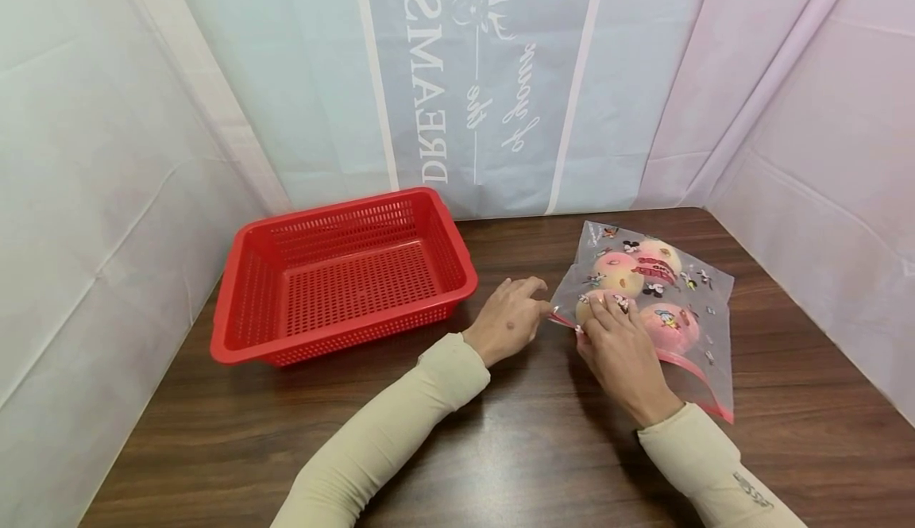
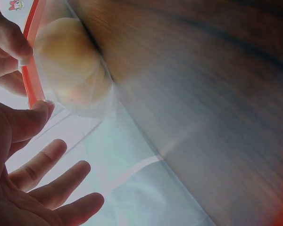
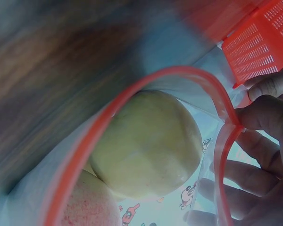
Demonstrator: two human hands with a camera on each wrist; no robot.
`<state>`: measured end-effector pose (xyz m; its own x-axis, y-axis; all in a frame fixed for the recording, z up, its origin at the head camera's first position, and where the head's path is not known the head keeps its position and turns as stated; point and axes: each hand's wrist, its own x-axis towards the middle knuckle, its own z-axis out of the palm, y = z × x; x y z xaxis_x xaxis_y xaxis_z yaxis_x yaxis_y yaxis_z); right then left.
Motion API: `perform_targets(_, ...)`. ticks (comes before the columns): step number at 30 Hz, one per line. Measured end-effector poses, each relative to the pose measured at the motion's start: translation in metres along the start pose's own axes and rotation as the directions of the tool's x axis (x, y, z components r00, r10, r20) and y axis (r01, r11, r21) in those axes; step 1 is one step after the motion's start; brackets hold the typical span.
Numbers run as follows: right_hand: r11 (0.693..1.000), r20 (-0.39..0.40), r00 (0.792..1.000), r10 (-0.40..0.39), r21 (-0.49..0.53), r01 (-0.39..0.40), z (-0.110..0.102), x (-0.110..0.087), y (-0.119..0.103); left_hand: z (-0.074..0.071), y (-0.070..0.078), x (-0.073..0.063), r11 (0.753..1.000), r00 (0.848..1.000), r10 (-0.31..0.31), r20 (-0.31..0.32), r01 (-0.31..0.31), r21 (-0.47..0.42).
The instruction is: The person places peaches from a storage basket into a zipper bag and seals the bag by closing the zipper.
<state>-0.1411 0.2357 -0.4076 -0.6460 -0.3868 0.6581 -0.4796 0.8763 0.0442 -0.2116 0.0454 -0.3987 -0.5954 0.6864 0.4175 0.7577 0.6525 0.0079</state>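
A clear zip bag (image 1: 704, 282) printed with cartoon figures lies on the table at right, holding several round pink-and-yellow fruits (image 1: 672, 328) that look like peaches. My left hand (image 1: 509, 321) pinches the left end of its red zip strip (image 2: 34, 84) between thumb and forefinger, the other fingers spread. Close beside it, my right hand (image 1: 622, 353) pinches the strip at a small white slider (image 2: 24, 62), its fingers lying over the bag. From there rightward the mouth gapes, and a yellowish fruit (image 3: 148, 143) shows through it in the right wrist view.
A red perforated basket (image 1: 343, 337) stands on the wooden table (image 1: 457, 464) left of my left hand. Pale cloth walls (image 1: 500, 186) with printed lettering on the back one enclose the table on the far side and both sides.
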Motion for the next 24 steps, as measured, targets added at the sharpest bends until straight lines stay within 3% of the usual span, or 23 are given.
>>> perform_targets(24,0.999,0.017,1.000,0.023,-0.044,-0.023,-0.0040,-0.0061,0.0017,-0.0007,-0.0009,-0.0036,1.000,1.000,-0.013,0.010,0.013,-0.018)
